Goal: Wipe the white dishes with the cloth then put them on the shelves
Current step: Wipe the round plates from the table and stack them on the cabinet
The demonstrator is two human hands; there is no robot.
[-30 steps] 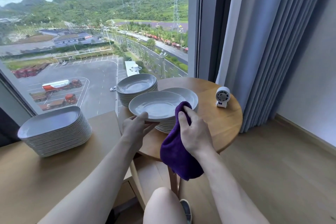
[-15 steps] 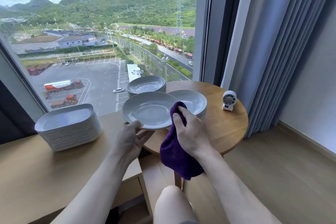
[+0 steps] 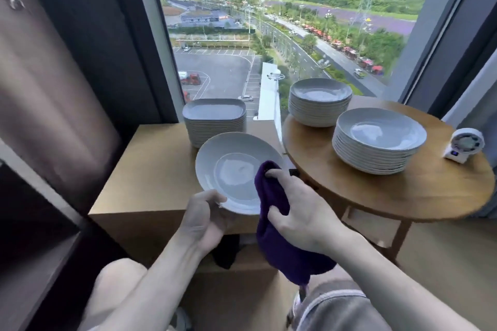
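A round white plate [image 3: 228,169] hangs in the air, tilted toward me, above the wooden side cabinet [image 3: 145,169]. My left hand [image 3: 204,217] grips its near rim from below. My right hand [image 3: 298,207] holds a purple cloth [image 3: 271,226] and presses it on the plate's right inner edge; the cloth hangs down under my wrist. Two stacks of round white plates [image 3: 320,102] [image 3: 379,140] stand on the round wooden table [image 3: 403,193]. A stack of squarish white plates [image 3: 215,121] sits at the back of the cabinet.
A small white fan [image 3: 464,145] stands at the table's right edge. A dark shelving unit [image 3: 35,223] fills the left side. A big window lies behind the stacks and a grey curtain [image 3: 468,105] hangs at the right. My knees are below.
The plate has moved left, off the round table and over the side cabinet, and my view has swung left toward the dark shelves. Both hands keep their hold on plate and cloth.
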